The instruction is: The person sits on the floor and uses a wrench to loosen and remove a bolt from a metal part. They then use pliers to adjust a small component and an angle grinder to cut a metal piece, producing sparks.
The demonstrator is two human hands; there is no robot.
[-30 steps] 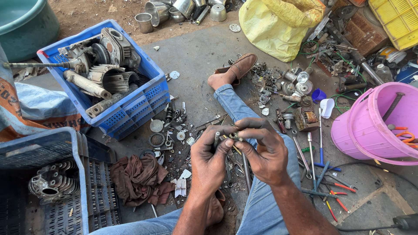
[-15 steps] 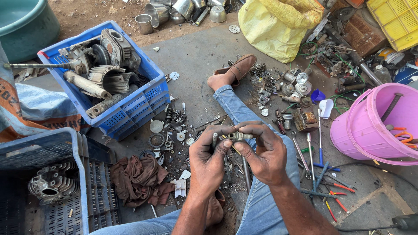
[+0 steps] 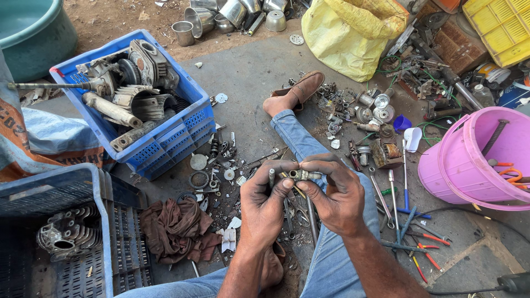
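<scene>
- The left hand (image 3: pixel 264 205) and right hand (image 3: pixel 337 194) both pinched a small metal fitting (image 3: pixel 302 175) between fingertips, above the person's lap.
- A brown rag (image 3: pixel 175 226) lay at 9 o'clock from the hands; a pink bucket (image 3: pixel 469 165) sat at 3 o'clock.

Bright even daylight, sharp focus

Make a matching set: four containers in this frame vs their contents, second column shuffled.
Column one:
1. blue crate
2. pink bucket
3. dark crate
4. hands: left hand, right hand

Column two:
A. finned cylinder head
B. small metal fitting
C. engine parts piled up
D. orange-handled tools

Pairs: 1-C, 2-D, 3-A, 4-B
</scene>
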